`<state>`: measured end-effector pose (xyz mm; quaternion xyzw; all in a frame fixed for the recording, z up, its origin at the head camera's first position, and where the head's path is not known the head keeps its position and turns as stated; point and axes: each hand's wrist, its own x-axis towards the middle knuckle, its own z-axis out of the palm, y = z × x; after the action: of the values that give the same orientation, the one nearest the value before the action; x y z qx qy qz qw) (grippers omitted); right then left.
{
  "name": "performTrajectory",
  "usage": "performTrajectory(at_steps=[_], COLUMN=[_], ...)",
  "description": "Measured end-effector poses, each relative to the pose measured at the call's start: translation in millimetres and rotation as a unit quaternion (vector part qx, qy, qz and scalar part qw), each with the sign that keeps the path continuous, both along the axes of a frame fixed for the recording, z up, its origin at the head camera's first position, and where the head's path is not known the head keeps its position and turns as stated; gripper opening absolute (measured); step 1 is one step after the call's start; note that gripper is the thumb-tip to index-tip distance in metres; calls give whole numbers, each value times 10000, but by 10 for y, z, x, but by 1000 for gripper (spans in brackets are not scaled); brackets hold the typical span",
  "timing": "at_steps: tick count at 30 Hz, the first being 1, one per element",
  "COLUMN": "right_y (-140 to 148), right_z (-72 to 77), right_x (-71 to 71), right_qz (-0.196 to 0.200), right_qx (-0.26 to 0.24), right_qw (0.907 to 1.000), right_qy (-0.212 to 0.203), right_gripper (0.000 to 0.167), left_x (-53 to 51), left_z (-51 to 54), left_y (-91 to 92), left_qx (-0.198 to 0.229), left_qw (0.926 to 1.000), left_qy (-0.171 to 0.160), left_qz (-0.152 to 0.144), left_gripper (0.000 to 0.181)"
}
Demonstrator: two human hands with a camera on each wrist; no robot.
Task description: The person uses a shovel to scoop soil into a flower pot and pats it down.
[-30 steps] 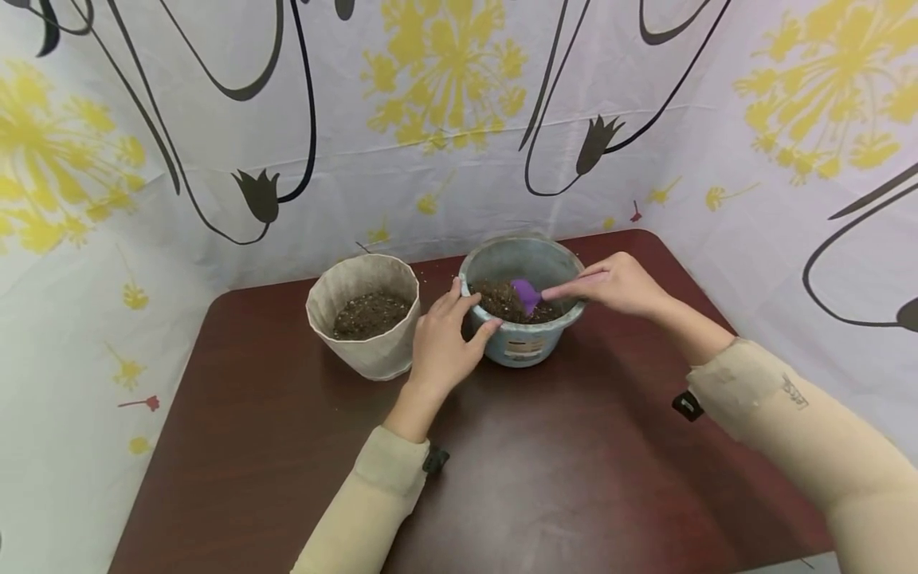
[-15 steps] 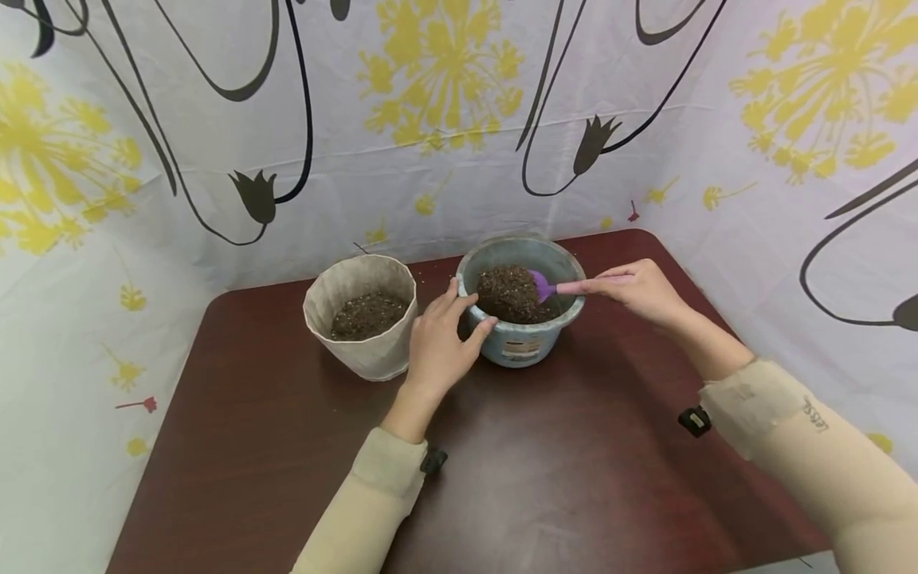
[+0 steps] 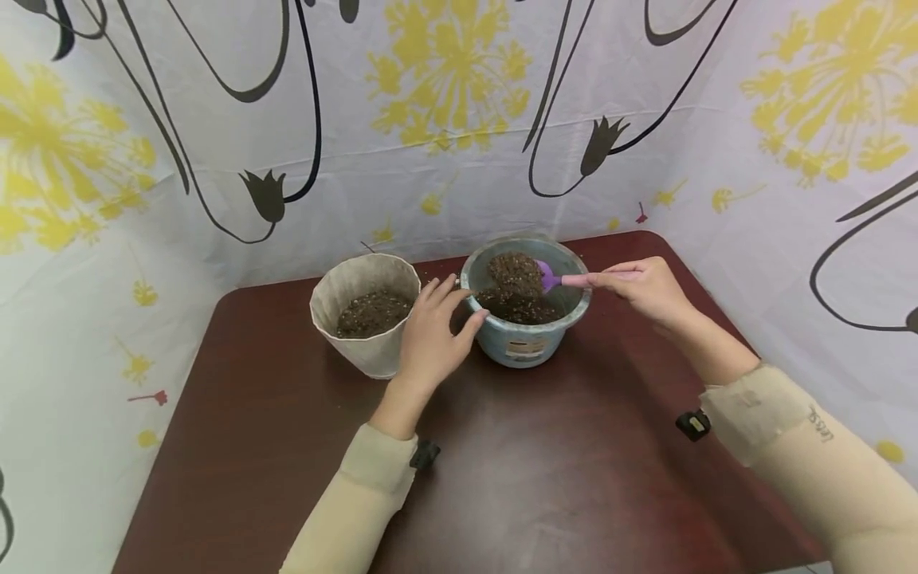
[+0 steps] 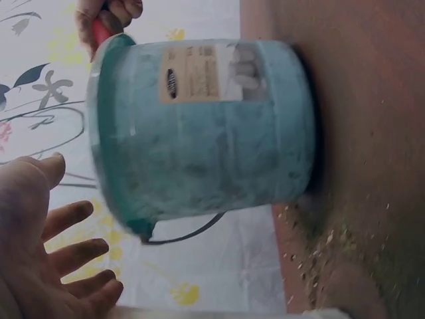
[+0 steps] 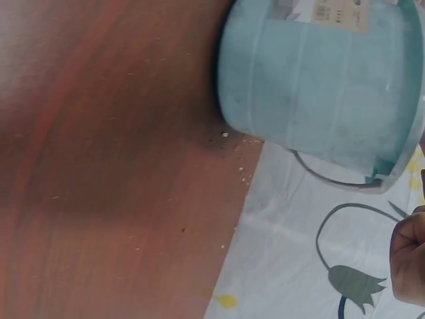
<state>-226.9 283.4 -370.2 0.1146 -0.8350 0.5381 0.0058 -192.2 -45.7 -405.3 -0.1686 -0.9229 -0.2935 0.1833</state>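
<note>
My right hand (image 3: 651,292) grips the pink handle of a small garden trowel (image 3: 550,277) with a purple blade. A mound of dark potting soil (image 3: 515,274) heaped on the blade covers most of it, over the blue bucket (image 3: 522,349). More soil lies inside that bucket. My left hand (image 3: 433,333) is by the bucket's left rim, fingers spread; in the left wrist view these fingers (image 4: 80,256) stand apart from the bucket wall. Just left of this hand stands a whitish plant pot (image 3: 373,355), partly filled with soil.
A dark red-brown table (image 3: 502,478) bears both containers near its back edge. Flower-patterned cloth (image 3: 445,183) hangs close behind and at the sides. Soil crumbs (image 4: 322,252) are scattered beside the bucket, whose wire handle (image 5: 325,178) hangs down.
The trowel has come up out of the bucket's soil with a heaped load, my right hand shifting slightly right. My left hand has eased back a little from the bucket rim.
</note>
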Motion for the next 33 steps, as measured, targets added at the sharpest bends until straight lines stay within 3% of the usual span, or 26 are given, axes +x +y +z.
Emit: performTrajectory(at_steps=[4, 12, 18, 24, 29, 33], right_y=[-59, -308, -587, -936, -1215, -1417], right_z=[59, 156, 229, 345, 329, 304], right_x=[-35, -139, -221, -278, -364, -397], right_qz=[36, 280, 220, 558, 772, 811], right_qx=[-166, -114, 54, 352, 311, 188], right_qw=[9998, 9995, 9997, 9977, 9962, 9950], right_qy=[58, 93, -54, -181, -261, -554], right_gripper=[31, 31, 31, 26, 29, 31], left_x=[54, 139, 197, 231, 283, 318], left_z=[69, 78, -26, -56, -98, -149], left_y=[-130, -510, -745, -990, -1164, -1259], left_qx=[121, -86, -65, 42, 150, 183], left_qw=[9993, 9953, 9934, 9887, 9855, 9851], left_qy=[345, 736, 768, 877, 837, 684], left_qz=[17, 615, 850, 1211, 1470, 1568], left_gripper=[44, 40, 38, 39, 43, 46])
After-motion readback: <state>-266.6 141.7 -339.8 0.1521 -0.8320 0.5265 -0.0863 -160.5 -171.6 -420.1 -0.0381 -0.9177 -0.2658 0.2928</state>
